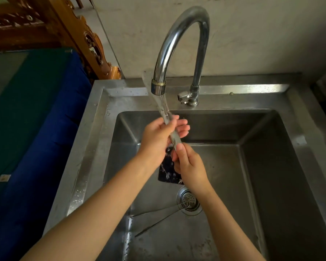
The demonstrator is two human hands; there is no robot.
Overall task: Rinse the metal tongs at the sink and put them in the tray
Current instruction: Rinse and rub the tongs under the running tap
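Dull grey metal tongs (174,137), wet and blurred, tilt under the faucet (177,44) stream, left hand (158,136) and right hand (188,162) grips both closed on them.

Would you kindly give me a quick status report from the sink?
Left hand and right hand both gripping tongs under running faucet. Rinse under way. Second tongs lying by drain. No tray in view.

A stained, pale plaster wall (252,34) rises behind; at left stand carved brown wooden furniture (68,29) and a blue-and-green cloth-covered surface (36,110).
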